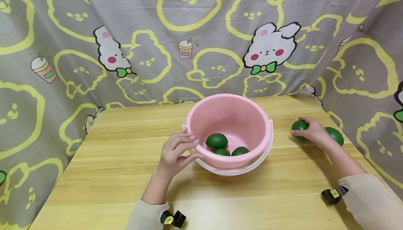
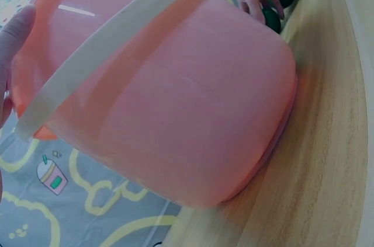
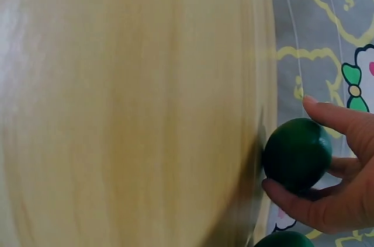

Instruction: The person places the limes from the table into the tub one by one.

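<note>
A pink plastic bucket point(image 1: 226, 112) stands on the wooden table with its white handle point(image 1: 231, 171) lowered toward me. My left hand point(image 1: 176, 152) holds the bucket's left rim, fingers on top and thumb at the near side. Inside lie three smooth, dark green oval fruits, one point(image 1: 217, 141) resting above the others. Right of the bucket, my right hand point(image 1: 315, 132) grips another green fruit point(image 3: 297, 155) between thumb and fingers. Beside that hand, a second loose green fruit point(image 1: 335, 136) lies partly hidden behind the wrist.
A grey curtain point(image 1: 141, 48) with yellow outlines and rabbit prints hangs behind the table and along both sides. The light wooden table top point(image 1: 119, 160) extends left of the bucket and in front of it. Small black devices point(image 1: 173, 218) sit at both cuffs.
</note>
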Tool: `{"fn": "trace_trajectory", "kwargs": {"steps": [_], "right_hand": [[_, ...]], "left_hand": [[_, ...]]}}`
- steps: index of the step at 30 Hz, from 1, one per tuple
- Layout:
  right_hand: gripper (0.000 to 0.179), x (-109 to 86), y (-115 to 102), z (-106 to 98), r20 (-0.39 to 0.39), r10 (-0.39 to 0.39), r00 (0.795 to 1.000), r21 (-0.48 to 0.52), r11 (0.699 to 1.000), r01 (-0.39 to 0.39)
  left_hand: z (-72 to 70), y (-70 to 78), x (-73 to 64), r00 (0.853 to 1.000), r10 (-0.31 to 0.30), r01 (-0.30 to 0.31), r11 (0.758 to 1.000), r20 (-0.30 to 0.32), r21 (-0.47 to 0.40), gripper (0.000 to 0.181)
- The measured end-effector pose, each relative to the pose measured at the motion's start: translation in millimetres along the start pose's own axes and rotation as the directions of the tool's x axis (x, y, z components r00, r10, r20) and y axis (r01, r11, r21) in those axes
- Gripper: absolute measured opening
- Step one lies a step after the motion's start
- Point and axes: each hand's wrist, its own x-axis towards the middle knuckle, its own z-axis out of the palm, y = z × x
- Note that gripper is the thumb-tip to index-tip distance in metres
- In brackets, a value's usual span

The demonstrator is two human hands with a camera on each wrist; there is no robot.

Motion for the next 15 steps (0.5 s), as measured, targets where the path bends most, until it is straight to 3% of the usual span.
{"fn": "trace_trajectory", "kwargs": {"steps": [9, 15], "right_hand": [[0.096, 10.8, -1, 11, -0.045, -0.024, 0.999, -0.077, 0.997, 0.021], [0.09, 14.8, -3, 15, -0.074, -0.057, 0.996, -0.109, 0.993, 0.049]], "left_hand": [[-0.7, -1.3, 0.3, 1.0, -0.011, 0.011, 1.0, 0.001, -0.007, 0.035], [-1.5, -1.1, 0.0, 1.0, -0.018, 0.018, 1.0, 0.008, -0.01, 0.034]]}}
